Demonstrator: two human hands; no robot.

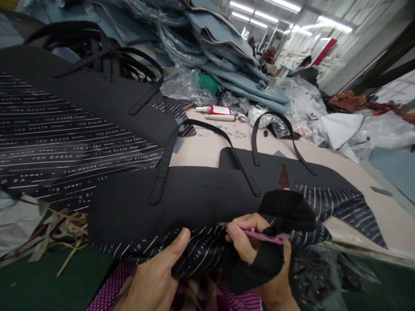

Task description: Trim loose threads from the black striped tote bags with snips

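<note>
A black bag panel [191,194] with a strap handle [207,125] lies in front of me. Along its near edge hangs black lining [204,246] printed with white lines and lettering. My left hand [158,276] pinches this lining, thumb on top and the other fingers hidden beneath. My right hand [246,239] is closed around a slim pink-handled tool [266,235], whose tip meets the panel's lower edge; its exact kind does not show. Black cloth [285,211] covers part of the right hand. A brown pointed piece [283,176] sticks up behind it.
Another handled panel [311,172] lies at right, and stacked black panels [81,99] lie at left. Behind are a red-and-white tube [218,110], small metal bits [238,134] and piled blue-grey pieces [227,43]. Tan strips [65,229] hang at lower left.
</note>
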